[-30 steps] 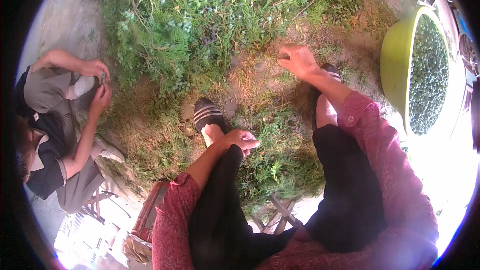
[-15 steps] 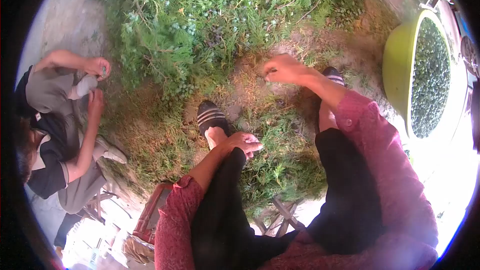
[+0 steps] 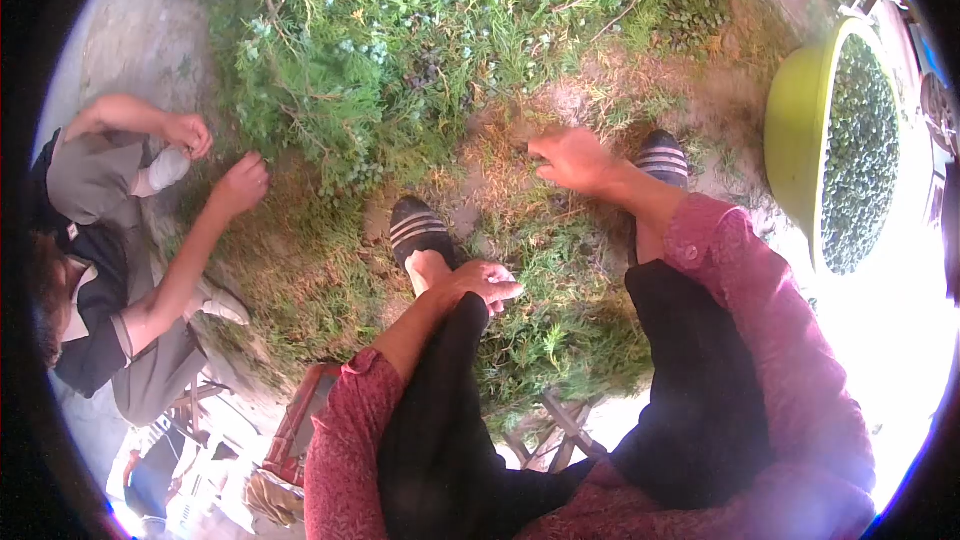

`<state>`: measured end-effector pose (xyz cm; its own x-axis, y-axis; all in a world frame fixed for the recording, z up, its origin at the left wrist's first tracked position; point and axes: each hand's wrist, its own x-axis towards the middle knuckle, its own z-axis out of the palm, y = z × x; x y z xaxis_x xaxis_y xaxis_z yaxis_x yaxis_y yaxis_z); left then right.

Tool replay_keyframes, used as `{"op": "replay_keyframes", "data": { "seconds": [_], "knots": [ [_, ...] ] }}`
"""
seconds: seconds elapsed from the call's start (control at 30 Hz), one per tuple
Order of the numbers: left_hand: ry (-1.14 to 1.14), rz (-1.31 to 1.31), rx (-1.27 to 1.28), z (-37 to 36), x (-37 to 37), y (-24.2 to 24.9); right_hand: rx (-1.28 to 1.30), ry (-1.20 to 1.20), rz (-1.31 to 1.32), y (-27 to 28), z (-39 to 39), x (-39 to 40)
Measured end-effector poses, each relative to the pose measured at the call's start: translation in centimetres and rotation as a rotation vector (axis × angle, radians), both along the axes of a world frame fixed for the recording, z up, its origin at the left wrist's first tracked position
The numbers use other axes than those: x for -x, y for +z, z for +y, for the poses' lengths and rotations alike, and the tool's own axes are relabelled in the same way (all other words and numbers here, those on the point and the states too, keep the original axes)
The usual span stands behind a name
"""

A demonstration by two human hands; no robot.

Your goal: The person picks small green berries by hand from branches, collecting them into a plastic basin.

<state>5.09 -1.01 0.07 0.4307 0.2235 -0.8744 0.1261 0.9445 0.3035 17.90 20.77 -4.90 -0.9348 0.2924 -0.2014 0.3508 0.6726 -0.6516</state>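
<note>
My left hand [image 3: 482, 286] rests by my left knee, above the loose green sprigs [image 3: 555, 340]. Its thumb and fingers are drawn together, and whatever may be between them is too small to make out. Over the brown and green litter on the ground, near my right shoe [image 3: 662, 158], hangs my right hand [image 3: 570, 156]. Its fingers are slightly blurred and their tips are hard to read. Beyond both hands lies a large heap of green branches [image 3: 400, 50] with pale bluish berries.
A yellow-green tub [image 3: 797, 130] full of small green berries stands at the right. On the left a co-worker [image 3: 95, 290] sits with both hands by the heap's edge. A wooden stool frame [image 3: 565, 430] is below, and a red-framed object [image 3: 298, 425] stands lower left.
My right hand has turned slightly, and my left hand has barely moved. One of the co-worker's hands has moved up and right toward the branches.
</note>
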Motion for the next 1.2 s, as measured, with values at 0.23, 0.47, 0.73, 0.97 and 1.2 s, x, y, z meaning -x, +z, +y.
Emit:
{"op": "replay_keyframes", "data": {
  "seconds": [0.23, 0.47, 0.73, 0.97, 1.2],
  "knots": [
    [0.007, 0.012, 0.016, -0.4, 0.0, -0.6, 1.166, -0.267, -0.372, 4.1, 2.9, -1.2],
    [0.034, -0.008, 0.032, -0.6, 0.0, -0.8, 1.058, -0.6, -0.177, 0.3, 4.0, 1.5],
    [0.042, -0.006, 0.047, -0.4, -0.1, -0.5, 0.059, -0.37, -0.109, 0.1, 2.5, 3.5],
    [0.056, -0.014, -0.007, -0.5, 0.0, -0.6, 1.317, -0.649, -0.208, 3.9, 5.4, 2.1],
    [0.11, -0.005, -0.027, -0.5, 0.0, -0.4, -0.117, -0.023, -0.024, 0.0, 2.5, 6.4]
  ]
}}
